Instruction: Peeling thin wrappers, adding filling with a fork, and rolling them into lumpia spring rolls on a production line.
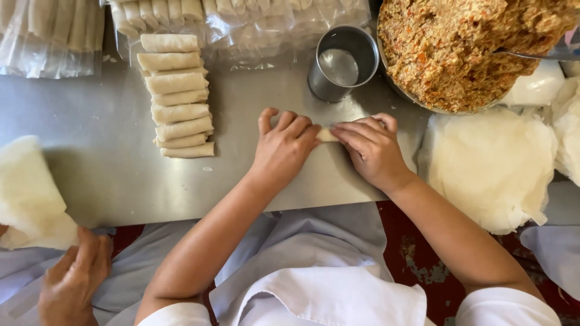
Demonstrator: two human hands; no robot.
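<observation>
My left hand (283, 145) and my right hand (371, 148) lie palm down side by side on the steel table (103, 145), fingers curled over a pale spring roll (328, 134). Only a short piece of the roll shows between the fingertips; the rest is hidden under the hands. A row of several finished rolls (178, 96) lies to the left of my left hand.
A small metal cup (343, 61) stands behind my hands. A big bowl of orange-brown filling (468, 48) with a spoon sits at the back right. Thin wrapper sheets (492, 166) are stacked at right. Bagged rolls (241, 21) line the back. Another person's hand (75, 281) holds wrappers (27, 193) at left.
</observation>
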